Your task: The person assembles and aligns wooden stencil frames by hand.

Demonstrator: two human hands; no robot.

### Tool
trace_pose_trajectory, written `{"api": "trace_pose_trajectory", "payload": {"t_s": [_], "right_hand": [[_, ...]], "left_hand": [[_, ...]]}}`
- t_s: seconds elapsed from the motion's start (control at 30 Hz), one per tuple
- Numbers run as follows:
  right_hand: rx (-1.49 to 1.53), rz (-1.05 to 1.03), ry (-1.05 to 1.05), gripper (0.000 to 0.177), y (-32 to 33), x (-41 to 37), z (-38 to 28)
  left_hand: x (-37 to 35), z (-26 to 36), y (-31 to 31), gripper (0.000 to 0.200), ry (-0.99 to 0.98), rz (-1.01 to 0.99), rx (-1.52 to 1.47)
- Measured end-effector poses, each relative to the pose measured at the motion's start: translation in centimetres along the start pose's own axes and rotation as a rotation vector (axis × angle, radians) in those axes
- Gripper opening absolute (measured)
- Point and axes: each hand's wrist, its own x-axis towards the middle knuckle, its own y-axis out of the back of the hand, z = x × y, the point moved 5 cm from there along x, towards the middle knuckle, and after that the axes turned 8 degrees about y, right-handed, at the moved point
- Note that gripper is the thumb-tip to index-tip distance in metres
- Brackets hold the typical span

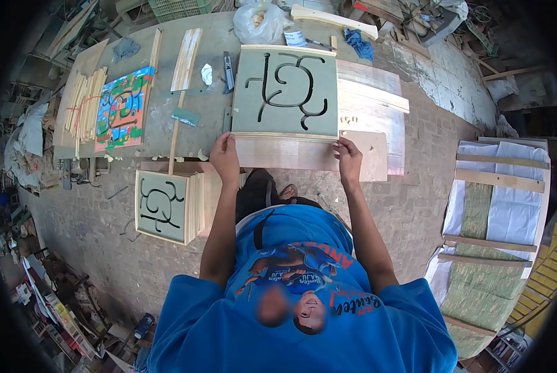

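A grey-green board (291, 115) with dark curved grooves cut into it lies on the worktable in front of me. Along its near edge runs a thin pale wooden strip (285, 137), and another wooden strip (289, 50) borders the far edge. At the near left corner, my left hand (225, 155) is closed, its fingertips pinching the end of the near strip. My right hand (349, 155) pinches the strip's other end at the near right corner. Under the board's near side shows a reddish wooden panel (285, 154).
A stack of similar grooved boards (161, 208) stands below the table at left. On the table (160, 112) lie a colourful printed panel (125, 109), bundled thin sticks (84, 105), a cutter knife (229, 71) and a plastic bag (260, 23). Pale boards (372, 93) lie at right.
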Motion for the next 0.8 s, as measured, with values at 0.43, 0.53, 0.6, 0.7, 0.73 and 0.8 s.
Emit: {"api": "trace_pose_trajectory", "payload": {"t_s": [0.43,0.53,0.6,0.7,0.73,0.8], "right_hand": [[0.018,0.032,0.078,0.034,-0.2,-0.3,-0.9],[0.008,0.044,0.078,0.036,-0.2,-0.2,-0.7],[0.008,0.053,0.072,0.037,-0.2,-0.1,-0.8],[-0.009,0.041,0.085,0.036,-0.2,0.1,-0.6],[-0.016,0.056,0.088,0.036,-0.2,0.2,-0.6],[-0.026,0.08,0.092,0.036,-0.3,0.3,-0.6]], "left_hand": [[1.4,-1.4,-0.1,0.015,-0.045,0.017,0.037],[1.7,-1.6,0.0,0.015,-0.063,0.013,0.033],[1.7,-1.4,0.0,0.015,-0.057,0.014,0.029],[1.7,-1.0,0.0,0.016,-0.048,0.006,0.017],[1.8,-1.0,0.0,0.016,-0.045,-0.002,0.007],[2.0,-0.9,0.1,0.016,-0.055,0.005,0.035]]}}
